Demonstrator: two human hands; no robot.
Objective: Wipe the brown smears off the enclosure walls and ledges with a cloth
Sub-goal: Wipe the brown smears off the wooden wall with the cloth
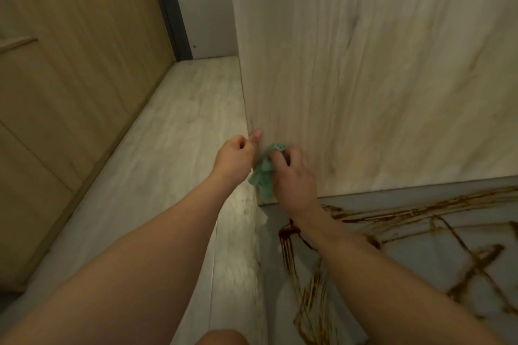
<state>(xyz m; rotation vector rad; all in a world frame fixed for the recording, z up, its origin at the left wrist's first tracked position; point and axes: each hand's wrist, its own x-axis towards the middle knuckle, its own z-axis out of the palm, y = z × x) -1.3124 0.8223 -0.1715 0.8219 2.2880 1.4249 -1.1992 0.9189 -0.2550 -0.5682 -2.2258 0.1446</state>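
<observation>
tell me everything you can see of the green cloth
The green cloth is small, soft and crumpled, a pale teal fabric bunched into folds. The right hand grips it, fingers curled over its top, and holds it against the light wood-grain wall panel near the panel's lower left corner. A loose part spills out between the two hands. The left hand is close beside it; whether they touch cannot be told.

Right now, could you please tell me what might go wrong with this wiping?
1. The right forearm crosses directly over the brown smears on the grey ledge; it may pick some up and drag it about.
2. The cloth, bunched in the right hand against the wall, looks small; once soiled, it may streak the wall instead of cleaning it.
</observation>
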